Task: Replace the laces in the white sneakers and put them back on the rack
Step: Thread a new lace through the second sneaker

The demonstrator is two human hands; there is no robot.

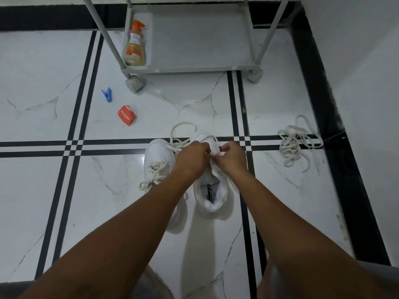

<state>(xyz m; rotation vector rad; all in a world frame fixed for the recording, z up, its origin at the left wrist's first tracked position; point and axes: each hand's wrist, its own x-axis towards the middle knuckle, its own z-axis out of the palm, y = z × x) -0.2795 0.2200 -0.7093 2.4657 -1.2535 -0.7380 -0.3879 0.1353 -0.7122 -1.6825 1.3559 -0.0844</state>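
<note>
Two white sneakers sit side by side on the marble-look floor [43, 83], toes pointing toward the rack [194, 69]. Readable stuff first: the red packet [126, 117] lying left of the shoes says NESCAFE, and the insole label inside the right sneaker [212, 190] has printing on it, something like "Casual Fit", but it's too blurry to swear by. The left sneaker [156, 156] has cream laces through its eyelets, with loose ends trailing off its left side. Both hands are on the right sneaker, above its open mouth: the left hand [192, 158] and right hand [232, 157] are curled and nearly touching, pinching a lace [181, 134] at the tongue, and that lace loops out over the toe onto the floor. A separate tangled bundle of laces [295, 143] lies well apart to the right, by the black border strip along the floor's right edge. The rack's bottom shelf holds a spray bottle [136, 46] with an orange trigger and yellowish liquid, lying in its left corner; label unreadable. A blue clothes peg [107, 94] sits on the floor near the rack's front left foot.
</note>
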